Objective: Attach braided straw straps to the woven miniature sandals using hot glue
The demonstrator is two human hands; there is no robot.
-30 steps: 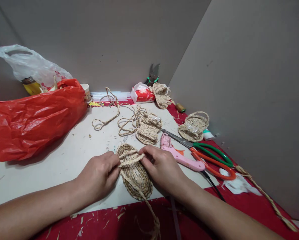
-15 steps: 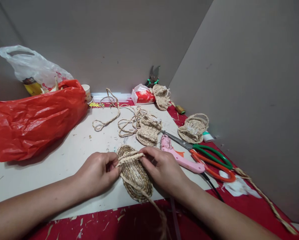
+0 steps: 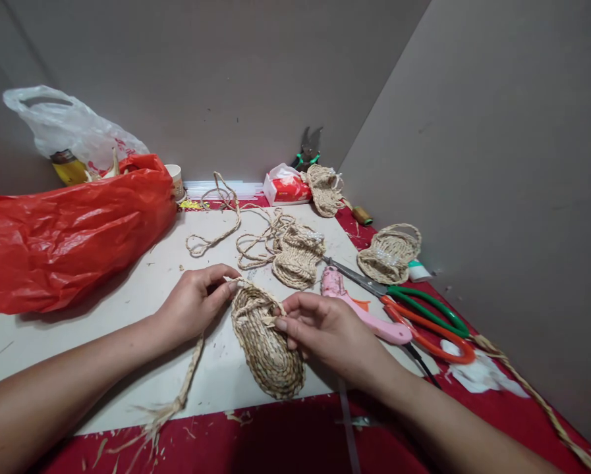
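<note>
An oval woven straw sole [image 3: 270, 359] lies on the pale board, its far end between my hands. A braided straw cord [image 3: 258, 288] runs over that far end. My left hand [image 3: 194, 299] pinches the cord at the upper left of the sole, thumb against fingers. From under this hand the cord's loose tail [image 3: 192, 375] hangs toward me and ends in frayed strands. At the sole's right edge my right hand [image 3: 327, 329] is closed in a pinch on the cord, near a small pale flap of straw. Its inner fingertips are partly hidden.
Right of the sole lie a pink glue gun [image 3: 369, 319] and large scissors [image 3: 423, 313] with green and orange handles. Small straw slippers [image 3: 300, 260] with loose cord sit behind. A red plastic bag [image 3: 72, 243] fills the left; a tissue pack [image 3: 288, 187] stands at the back.
The cord has gone from lying across the sole to running round its far end. Its frayed tail has swung from right to left, and my left hand has moved slightly away from me.
</note>
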